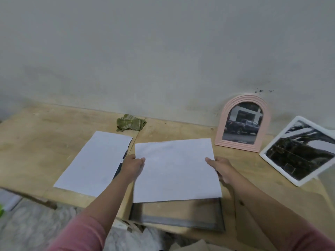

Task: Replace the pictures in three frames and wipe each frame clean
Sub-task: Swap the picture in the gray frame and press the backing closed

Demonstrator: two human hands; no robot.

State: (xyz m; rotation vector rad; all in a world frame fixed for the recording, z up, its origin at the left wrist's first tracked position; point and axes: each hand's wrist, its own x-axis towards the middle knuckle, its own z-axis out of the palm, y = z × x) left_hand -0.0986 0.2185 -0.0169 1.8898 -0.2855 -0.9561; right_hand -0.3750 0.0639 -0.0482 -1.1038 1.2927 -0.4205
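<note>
While thumbs pinch its edges, left hand (133, 164) and right hand (220, 166) hold paper (175, 169).

Three frames (242, 124), two sheets (175, 169), perhaps.

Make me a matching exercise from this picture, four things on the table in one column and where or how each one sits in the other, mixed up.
Things:
1. green cloth
2. pink arched frame
3. white frame
4. grey frame

Places or states:
A. flat at the table's near edge, partly under the held sheet
B. crumpled near the wall
C. upright by the wall, showing a pickup truck
D. at the far right, tilted back

Pairs: 1-B, 2-C, 3-D, 4-A
</note>
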